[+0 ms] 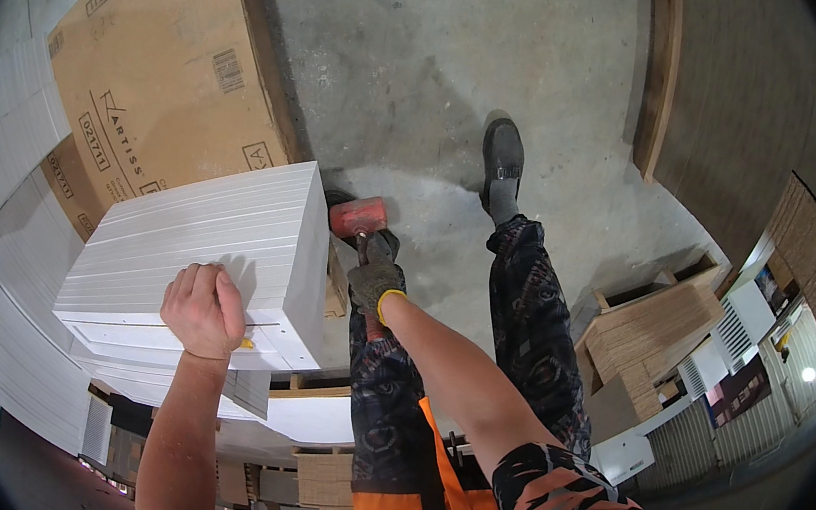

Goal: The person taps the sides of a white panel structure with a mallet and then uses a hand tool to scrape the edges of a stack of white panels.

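Note:
A white box-like furniture piece (200,221) with a grooved top stands at my left. My left hand (205,311), bare, is closed and rests on this piece near its front edge. Its curled fingers hide whatever may be in them. A small yellow thing (247,342) shows beside that wrist, too small to identify. My right hand (377,280) wears a dark grey work glove with a yellow cuff. It is closed around the handle of a mallet. The mallet's red head (359,217) points away from me, just right of the white piece and above my left leg.
A large cardboard box (179,58) lies beyond the white piece. White panels (12,240) fill the far left. To the right are wood-coloured furniture parts (656,329) and a wooden edge (659,82). My dark shoe (505,150) stands on the concrete floor (422,45).

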Motion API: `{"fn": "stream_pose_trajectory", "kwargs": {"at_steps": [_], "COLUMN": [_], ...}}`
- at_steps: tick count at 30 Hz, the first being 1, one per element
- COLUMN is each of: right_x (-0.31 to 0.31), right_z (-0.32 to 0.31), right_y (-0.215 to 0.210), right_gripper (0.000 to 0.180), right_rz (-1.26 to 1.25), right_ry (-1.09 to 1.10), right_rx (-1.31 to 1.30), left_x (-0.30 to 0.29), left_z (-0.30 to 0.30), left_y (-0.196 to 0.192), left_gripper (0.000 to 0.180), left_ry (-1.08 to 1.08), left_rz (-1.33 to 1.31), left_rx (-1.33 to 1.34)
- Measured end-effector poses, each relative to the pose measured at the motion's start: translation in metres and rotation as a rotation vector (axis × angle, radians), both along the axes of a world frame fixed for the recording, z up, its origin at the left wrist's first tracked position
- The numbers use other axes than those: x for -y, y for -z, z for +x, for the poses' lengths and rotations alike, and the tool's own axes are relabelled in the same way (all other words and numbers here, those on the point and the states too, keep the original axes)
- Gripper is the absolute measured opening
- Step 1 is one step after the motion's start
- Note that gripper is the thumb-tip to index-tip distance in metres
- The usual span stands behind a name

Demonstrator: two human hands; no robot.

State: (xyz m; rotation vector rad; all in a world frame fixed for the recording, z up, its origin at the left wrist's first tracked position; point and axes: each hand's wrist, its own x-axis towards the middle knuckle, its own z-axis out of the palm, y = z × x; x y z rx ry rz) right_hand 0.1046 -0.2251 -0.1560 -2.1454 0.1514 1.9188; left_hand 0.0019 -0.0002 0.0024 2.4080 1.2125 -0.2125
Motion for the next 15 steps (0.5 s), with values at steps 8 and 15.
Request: {"fn": "stream_pose_trajectory", "kwargs": {"at_steps": [8,15], "right_x": [0.037,0.036], "right_z": [-0.022,0.017], "right_y": [-0.001,-0.040], "right_gripper": [0.061,0.059], "right_rz": [0.169,-0.047], "right_ry": [-0.197,0.133], "right_rx": [0.279,-0.030], "left_x": [0.001,0.000], "left_z": [-0.002,-0.003], "left_y": [-0.002,0.004], "left_gripper": [0.014,0.013], "left_ry": [0.002,-0.012], "left_rz": [0.037,0.089], "left_rx": [0.000,0.074]}}
